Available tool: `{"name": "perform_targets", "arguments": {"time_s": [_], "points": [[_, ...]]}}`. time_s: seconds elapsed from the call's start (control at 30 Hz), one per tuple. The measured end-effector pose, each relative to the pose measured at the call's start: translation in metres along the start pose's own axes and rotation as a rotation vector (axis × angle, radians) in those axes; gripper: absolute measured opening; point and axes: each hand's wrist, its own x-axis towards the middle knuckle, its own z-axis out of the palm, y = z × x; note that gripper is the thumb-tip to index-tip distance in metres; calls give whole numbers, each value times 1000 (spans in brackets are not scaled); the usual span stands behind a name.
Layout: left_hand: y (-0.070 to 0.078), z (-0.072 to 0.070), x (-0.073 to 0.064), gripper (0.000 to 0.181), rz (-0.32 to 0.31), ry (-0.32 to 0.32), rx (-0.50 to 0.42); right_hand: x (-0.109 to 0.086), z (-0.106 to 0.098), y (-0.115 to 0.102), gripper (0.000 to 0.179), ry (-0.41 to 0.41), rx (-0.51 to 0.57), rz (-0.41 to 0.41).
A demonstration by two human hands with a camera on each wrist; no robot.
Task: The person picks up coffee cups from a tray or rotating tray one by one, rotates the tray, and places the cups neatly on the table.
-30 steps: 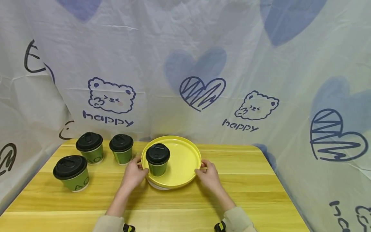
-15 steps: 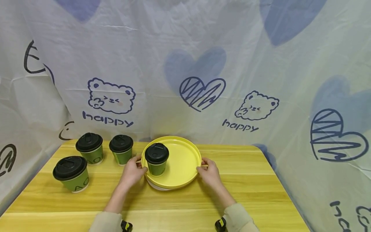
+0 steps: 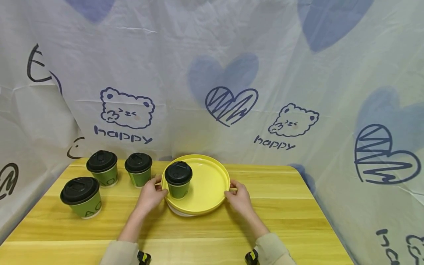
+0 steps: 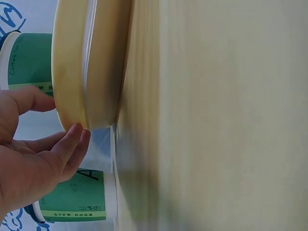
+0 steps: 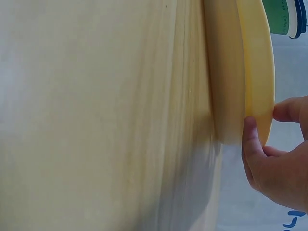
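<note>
The yellow tray (image 3: 208, 184) sits on the desk (image 3: 291, 206) in front of me, near the middle, with a green cup (image 3: 179, 180) with a black lid standing upright on its left part. My left hand (image 3: 150, 195) pinches the tray's left rim, thumb on top and fingers (image 4: 72, 144) curled under the edge. My right hand (image 3: 240, 198) grips the opposite rim the same way, thumb over the lip and fingers (image 5: 250, 139) beneath it. The tray lies between my two hands, its underside close to the wood in the wrist views. Three more lidded cups stand to the left, well apart from the tray: one (image 3: 139, 170) just beside my left hand, another (image 3: 102, 168) behind it, the third (image 3: 81, 197) nearer to me.
</note>
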Motion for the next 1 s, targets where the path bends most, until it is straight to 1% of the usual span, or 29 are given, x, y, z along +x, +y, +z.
{"name": "perform_targets", "arguments": {"time_s": [0.2, 0.5, 0.77, 1.0], "points": [[-1, 3, -5, 64, -6, 1, -20, -4, 1, 1, 57, 15, 0, 2], [2, 3, -6, 67, -12, -18, -2, -13, 4, -2, 61, 12, 44, 13], [3, 1, -3, 69, -22, -38, 25, -10, 1, -2, 60, 16, 50, 18], [5, -3, 4, 69, -5, -50, 58, -8, 0, 0, 59, 8, 57, 29]]}}
